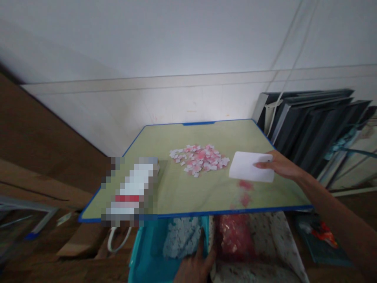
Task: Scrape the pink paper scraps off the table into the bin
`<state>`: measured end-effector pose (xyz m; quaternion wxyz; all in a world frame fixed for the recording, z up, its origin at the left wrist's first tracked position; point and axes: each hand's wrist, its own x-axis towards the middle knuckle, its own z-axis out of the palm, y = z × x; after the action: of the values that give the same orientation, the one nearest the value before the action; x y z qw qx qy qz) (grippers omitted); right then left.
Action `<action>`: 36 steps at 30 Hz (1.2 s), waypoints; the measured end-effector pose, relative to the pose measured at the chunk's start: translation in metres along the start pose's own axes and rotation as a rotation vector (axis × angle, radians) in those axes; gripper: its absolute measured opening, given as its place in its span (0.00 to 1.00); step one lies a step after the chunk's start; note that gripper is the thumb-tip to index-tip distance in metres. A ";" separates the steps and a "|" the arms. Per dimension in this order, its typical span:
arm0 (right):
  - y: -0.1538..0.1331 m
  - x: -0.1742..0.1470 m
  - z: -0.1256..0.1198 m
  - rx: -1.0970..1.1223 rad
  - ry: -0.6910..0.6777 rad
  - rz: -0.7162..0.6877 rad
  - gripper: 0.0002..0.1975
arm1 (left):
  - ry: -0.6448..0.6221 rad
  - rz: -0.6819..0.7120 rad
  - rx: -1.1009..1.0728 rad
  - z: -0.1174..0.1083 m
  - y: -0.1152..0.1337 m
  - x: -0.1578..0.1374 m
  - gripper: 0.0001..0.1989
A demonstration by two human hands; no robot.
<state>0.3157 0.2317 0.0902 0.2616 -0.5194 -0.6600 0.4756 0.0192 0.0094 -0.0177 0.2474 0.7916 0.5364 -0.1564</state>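
My right hand (pixel 279 165) is closed on a thin white card (pixel 246 167) with rounded corners, thumb on top, over the right side of a pale green board (pixel 171 196) with a blue rim. Left of the card lies a loose pile of small white and pink paper pieces (pixel 206 157). Pinkish-red powder smears (pixel 245 192) mark the board below the card. My left hand (pixel 196 265) is low, at the right side of a teal plastic bin (pixel 150 243), its visible fingers apart. Pale grey-white pieces (pixel 181 236) lie in the bin beside the fingers.
A pixelated white box-like thing (pixel 134 184) with a red band stands on the board's left. Below the front edge, a clear bag with red contents (pixel 235 236) rests on pale spotted cloth (pixel 271 243). Dark flat panels (pixel 312 122) lean at right; a white wall (pixel 188 98) stands behind.
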 end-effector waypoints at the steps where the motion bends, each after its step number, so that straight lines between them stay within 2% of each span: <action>1: -0.002 -0.002 0.004 -0.011 -0.013 -0.004 0.14 | 0.001 -0.007 -0.004 0.000 0.000 0.000 0.39; 11: -0.017 -0.029 0.037 -0.072 -0.190 -0.056 0.16 | 0.067 -0.020 -0.014 -0.002 0.003 -0.003 0.40; 16: -0.024 -0.052 0.051 -0.073 -0.169 -0.018 0.16 | 0.061 -0.029 0.008 -0.004 0.005 -0.003 0.42; 22: -0.033 -0.069 0.056 -0.055 -0.180 0.004 0.13 | 0.049 -0.056 0.013 -0.006 0.007 -0.007 0.43; 25: -0.033 -0.071 0.059 -0.058 -0.133 -0.009 0.12 | 0.065 -0.047 0.000 -0.006 0.006 -0.006 0.43; 31: -0.024 -0.077 0.072 -0.034 0.165 -0.097 0.12 | 0.081 -0.035 0.002 -0.001 0.005 -0.004 0.44; 36: -0.007 -0.068 0.068 0.023 0.085 -0.009 0.13 | 0.077 -0.007 0.001 0.001 0.005 -0.003 0.42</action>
<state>0.2782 0.1436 0.0788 0.2974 -0.5330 -0.6452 0.4594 0.0223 0.0052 -0.0158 0.2256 0.7952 0.5482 -0.1272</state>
